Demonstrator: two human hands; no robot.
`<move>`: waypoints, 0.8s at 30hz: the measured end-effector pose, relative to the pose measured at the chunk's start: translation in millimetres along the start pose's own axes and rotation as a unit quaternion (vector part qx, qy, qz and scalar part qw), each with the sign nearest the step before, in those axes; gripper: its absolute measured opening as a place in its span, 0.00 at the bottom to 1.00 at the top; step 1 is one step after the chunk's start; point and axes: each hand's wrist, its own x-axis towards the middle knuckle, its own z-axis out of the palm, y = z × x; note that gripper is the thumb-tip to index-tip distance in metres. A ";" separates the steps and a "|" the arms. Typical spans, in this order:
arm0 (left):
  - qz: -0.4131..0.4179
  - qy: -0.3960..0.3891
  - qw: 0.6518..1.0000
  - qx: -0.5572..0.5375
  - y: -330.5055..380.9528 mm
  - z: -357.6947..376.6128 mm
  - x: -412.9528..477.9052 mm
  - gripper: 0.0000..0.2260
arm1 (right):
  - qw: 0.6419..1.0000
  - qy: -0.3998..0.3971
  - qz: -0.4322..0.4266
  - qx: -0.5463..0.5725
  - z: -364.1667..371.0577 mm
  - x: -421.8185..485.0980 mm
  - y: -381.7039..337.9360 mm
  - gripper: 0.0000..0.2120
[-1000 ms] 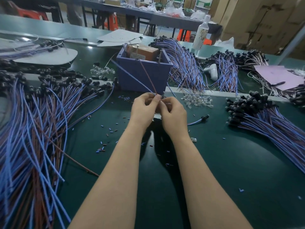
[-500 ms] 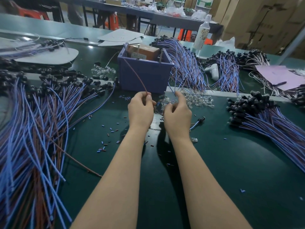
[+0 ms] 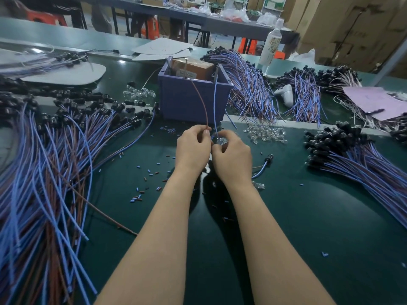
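Head view shows my left hand (image 3: 192, 146) pinching the brown wire (image 3: 201, 102) and my right hand (image 3: 233, 157) curled round the blue wire (image 3: 215, 102), both just in front of the box (image 3: 180, 100), so I'd bring the ends together slowly, grips near the tips, avoiding kinks.

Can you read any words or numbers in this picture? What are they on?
White label on the brown box in the blue bin: printed lines, too blurred to read.
Bottle at the back: patterned wrap, nothing legible.
No other text can be read.
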 end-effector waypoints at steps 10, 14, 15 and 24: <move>-0.009 -0.001 1.000 0.005 0.5 -0.2 -1.6 0.09 | 1.000 -0.017 -0.011 -0.015 -2.3 -0.7 0.2 0.11; -0.012 0.002 1.000 0.009 1.4 1.0 -2.7 0.09 | 0.999 -0.022 -0.013 -0.019 -1.9 -0.8 -0.2 0.10; -0.011 0.003 1.000 0.014 1.4 1.1 -2.8 0.09 | 0.999 -0.022 -0.013 -0.019 -2.0 -0.8 -0.5 0.10; -0.009 0.013 1.000 0.015 3.2 0.0 -4.7 0.07 | 1.000 -0.022 -0.014 -0.018 -3.2 -1.7 0.1 0.09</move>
